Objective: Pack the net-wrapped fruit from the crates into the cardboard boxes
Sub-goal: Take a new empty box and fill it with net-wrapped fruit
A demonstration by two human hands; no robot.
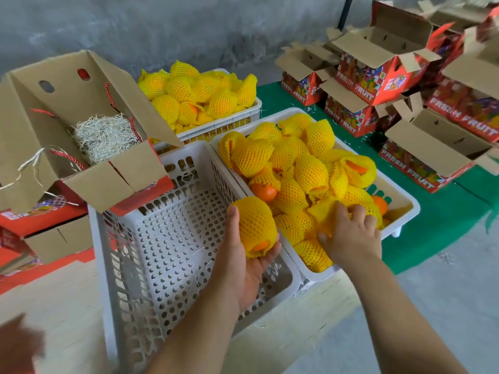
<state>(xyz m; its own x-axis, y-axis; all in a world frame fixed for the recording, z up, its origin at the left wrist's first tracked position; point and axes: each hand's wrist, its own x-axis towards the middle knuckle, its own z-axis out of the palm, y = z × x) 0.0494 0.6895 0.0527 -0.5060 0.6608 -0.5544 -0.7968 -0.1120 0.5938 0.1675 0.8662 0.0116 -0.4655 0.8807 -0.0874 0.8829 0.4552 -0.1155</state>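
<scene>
The left hand (243, 255) is lying palm up over the right rim of the empty white crate (172, 238), its forearm reaching in from the bottom edge. It is cupping one net-wrapped orange (255, 225): the thumb is pressing along the fruit's left side and the fingers are curling under it, so the hand is clamped on that fruit, which is sitting just above the crate's rim with a patch of bare orange peel showing at the lower end of the yellow foam net.

The right hand (351, 233) is reaching palm down into the full crate (405, 211) just right of the empty white crate. Its fingers are spreading and bending over a yellow net in the near part of the heap of wrapped fruit (302, 163); whether they are actually gripping it or only resting on it cannot be told.

Behind the empty white crate, a second full crate (216, 125) is holding more wrapped fruit. At the empty crate's far left corner, an open cardboard box (89, 182) is resting tilted on the rim, with shredded straw (104, 136) inside and red rope handles hanging. Far to the right of the empty crate, open red boxes printed FRESH FRUIT (421, 174) are standing on a green mat (432, 228).
</scene>
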